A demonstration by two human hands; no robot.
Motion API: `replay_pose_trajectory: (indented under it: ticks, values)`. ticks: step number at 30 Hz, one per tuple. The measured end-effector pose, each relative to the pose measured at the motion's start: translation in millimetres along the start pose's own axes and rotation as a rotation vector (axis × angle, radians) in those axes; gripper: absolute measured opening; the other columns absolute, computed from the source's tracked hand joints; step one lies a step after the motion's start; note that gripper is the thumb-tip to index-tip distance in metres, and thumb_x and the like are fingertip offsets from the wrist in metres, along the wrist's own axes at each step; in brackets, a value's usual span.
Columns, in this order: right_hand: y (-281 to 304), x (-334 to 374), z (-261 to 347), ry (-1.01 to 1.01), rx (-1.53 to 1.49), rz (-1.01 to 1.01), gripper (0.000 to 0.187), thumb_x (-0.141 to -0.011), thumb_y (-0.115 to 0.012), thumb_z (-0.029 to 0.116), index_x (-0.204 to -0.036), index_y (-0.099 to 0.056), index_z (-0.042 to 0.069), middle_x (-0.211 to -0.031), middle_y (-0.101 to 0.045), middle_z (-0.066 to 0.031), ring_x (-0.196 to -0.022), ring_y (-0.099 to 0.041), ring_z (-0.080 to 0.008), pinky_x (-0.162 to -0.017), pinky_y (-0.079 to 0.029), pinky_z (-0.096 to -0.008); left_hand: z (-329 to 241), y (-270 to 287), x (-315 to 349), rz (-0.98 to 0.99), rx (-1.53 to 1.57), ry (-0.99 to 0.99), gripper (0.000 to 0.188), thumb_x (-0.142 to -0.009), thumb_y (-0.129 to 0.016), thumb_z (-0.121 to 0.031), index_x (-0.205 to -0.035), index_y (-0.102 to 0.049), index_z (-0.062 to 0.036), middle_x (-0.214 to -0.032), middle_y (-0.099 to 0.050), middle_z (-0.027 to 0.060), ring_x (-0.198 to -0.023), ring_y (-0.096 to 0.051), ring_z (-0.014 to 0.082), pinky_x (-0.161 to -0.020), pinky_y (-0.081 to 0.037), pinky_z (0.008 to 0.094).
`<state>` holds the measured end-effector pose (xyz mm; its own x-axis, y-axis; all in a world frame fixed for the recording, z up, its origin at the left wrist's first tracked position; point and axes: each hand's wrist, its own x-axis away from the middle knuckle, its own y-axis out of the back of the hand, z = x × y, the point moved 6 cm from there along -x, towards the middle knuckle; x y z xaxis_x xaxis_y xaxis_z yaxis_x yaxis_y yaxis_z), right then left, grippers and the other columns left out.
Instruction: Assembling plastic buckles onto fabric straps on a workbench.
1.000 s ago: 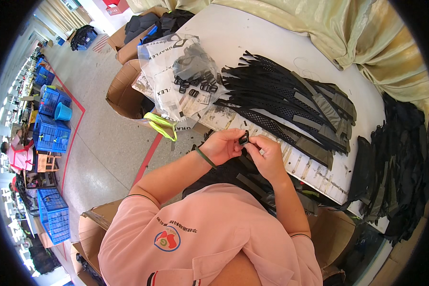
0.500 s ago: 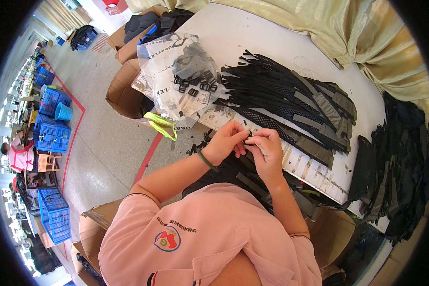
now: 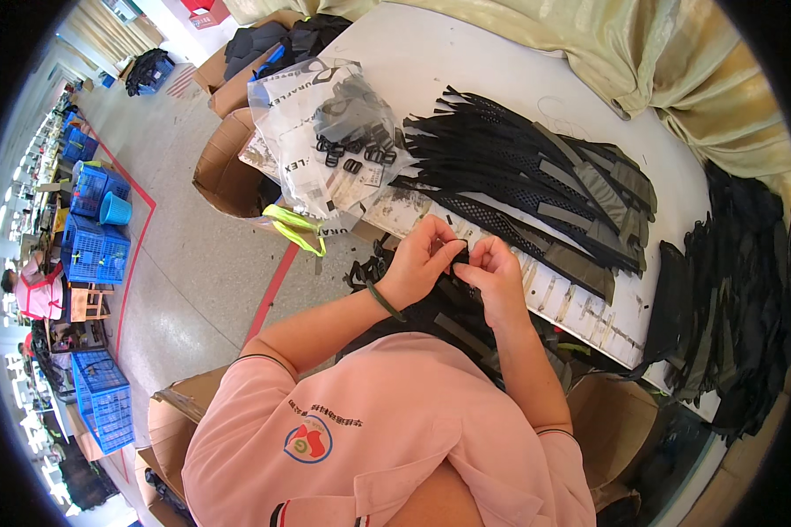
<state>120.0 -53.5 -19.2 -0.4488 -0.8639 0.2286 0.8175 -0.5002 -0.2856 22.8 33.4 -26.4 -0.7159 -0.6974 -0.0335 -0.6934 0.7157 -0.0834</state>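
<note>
My left hand and my right hand meet in front of the table's near edge, fingertips pinched close together. Between them is a small black piece, perhaps a strap end with a buckle; the fingers cover most of it. Beyond the hands lies a fanned pile of black mesh straps with grey-green fabric ends. Left of that pile, a clear printed plastic bag rests on the table with several black plastic buckles at its mouth.
The white table has a worn near edge. More black straps hang at its right end. An open cardboard box stands at its left, with a neon-yellow strap nearby. Blue crates line the floor at far left.
The fingers have shifted around the black piece, and more of it now shows above the fingertips. Both hands remain together in nearly the same place. The view has shifted slightly.
</note>
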Motion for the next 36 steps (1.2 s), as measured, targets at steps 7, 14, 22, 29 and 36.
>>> replay_pose_trajectory:
  ticks: [7, 14, 22, 29, 36]
  values:
    - [8.9, 1.2, -8.8, -0.065, -0.023, -0.057, 0.024, -0.074, -0.067, -0.004, -0.080, -0.047, 0.008, -0.062, -0.049, 0.0033, -0.056, -0.047, -0.0061, -0.053, -0.041, -0.0202, -8.1, -4.2, 1.4, 0.210, -0.073, -0.059, 0.016, -0.087, -0.060, -0.003, -0.098, -0.049, -0.0036, -0.086, -0.054, 0.0013, -0.074, -0.053, 0.0072, -0.067, -0.045, 0.0213]
    - [8.2, 8.3, -3.9, -0.101, -0.318, -0.079, 0.015, -0.083, -0.063, 0.006, -0.091, -0.052, 0.004, -0.074, -0.055, -0.0008, -0.065, -0.054, -0.0077, -0.055, -0.045, -0.0223, -3.6, -5.0, 2.7, 0.334, 0.086, -0.098, 0.021, -0.080, -0.066, 0.001, -0.095, -0.053, -0.0052, -0.093, -0.049, 0.0002, -0.079, -0.050, 0.0088, -0.071, -0.042, 0.0226]
    - [16.1, -5.2, 4.9, -0.009, 0.229, 0.074, 0.014, -0.088, -0.060, 0.017, -0.085, -0.061, 0.003, -0.081, -0.058, 0.0024, -0.069, -0.051, -0.0042, -0.062, -0.043, -0.0216, -8.8, -8.1, 20.6, 0.500, -0.059, 0.040, 0.022, -0.081, -0.064, 0.003, -0.095, -0.050, -0.0066, -0.088, -0.050, 0.0007, -0.078, -0.052, 0.0078, -0.067, -0.044, 0.0211]
    - [63.1, -24.8, 30.7, 0.649, 1.226, -0.241, 0.025, -0.074, -0.071, 0.017, -0.094, -0.060, 0.006, -0.084, -0.057, -0.0080, -0.082, -0.055, -0.0277, -0.073, -0.043, -0.0364, 16.9, 94.4, 49.4, 0.158, -0.577, 0.128, 0.014, -0.087, -0.062, -0.011, -0.095, -0.052, -0.0074, -0.075, -0.051, -0.0023, -0.067, -0.052, 0.0046, -0.054, -0.043, 0.0189]
    - [77.4, -38.6, 1.0, 0.533, 1.692, -0.137, 0.019, -0.075, -0.066, 0.015, -0.092, -0.059, 0.007, -0.088, -0.056, -0.0074, -0.089, -0.054, -0.0253, -0.077, -0.040, -0.0378, 43.4, 51.4, 30.6, 0.299, -0.095, 0.514, 0.025, -0.093, -0.054, -0.025, -0.108, -0.056, -0.0054, -0.094, -0.060, 0.0035, -0.068, -0.057, 0.0095, -0.060, -0.046, 0.0219]
